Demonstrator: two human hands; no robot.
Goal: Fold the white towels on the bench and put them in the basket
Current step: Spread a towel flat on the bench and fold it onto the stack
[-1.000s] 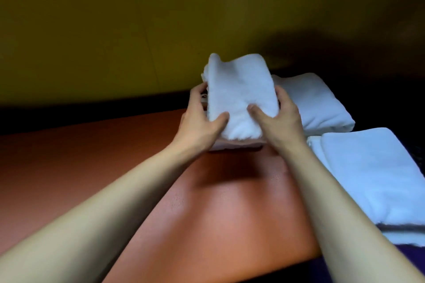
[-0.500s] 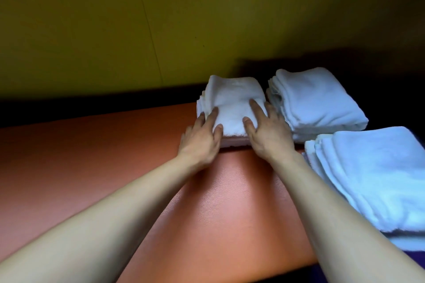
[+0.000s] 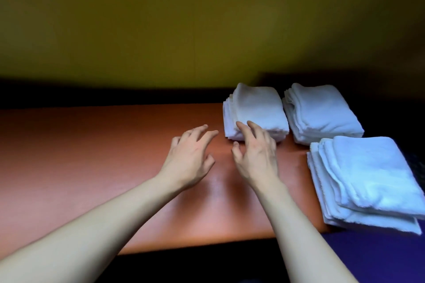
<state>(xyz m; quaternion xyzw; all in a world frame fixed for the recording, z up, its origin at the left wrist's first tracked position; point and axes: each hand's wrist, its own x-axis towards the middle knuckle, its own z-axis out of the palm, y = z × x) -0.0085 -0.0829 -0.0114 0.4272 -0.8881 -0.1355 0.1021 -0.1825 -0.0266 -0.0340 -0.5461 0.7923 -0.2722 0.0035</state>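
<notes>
Three stacks of folded white towels lie at the right end of the orange bench (image 3: 92, 156). The nearest-to-centre stack (image 3: 257, 108) sits at the back. A second stack (image 3: 322, 112) lies just to its right. A larger, flatter pile (image 3: 368, 179) rests at the front right. My left hand (image 3: 189, 161) hovers over the bare bench, fingers spread, holding nothing. My right hand (image 3: 255, 156) is open too, its fingertips just in front of the centre stack's near edge. No basket is in view.
A yellow-green wall (image 3: 184, 18) rises behind the bench, with a dark strip along its base. A purple surface (image 3: 379, 257) shows below the bench's right front corner. The bench's front edge runs near my forearms.
Both hands set the folded towel down on the centre stack, pressed it, then let go and drew back toward me. The view shifted left and down.
</notes>
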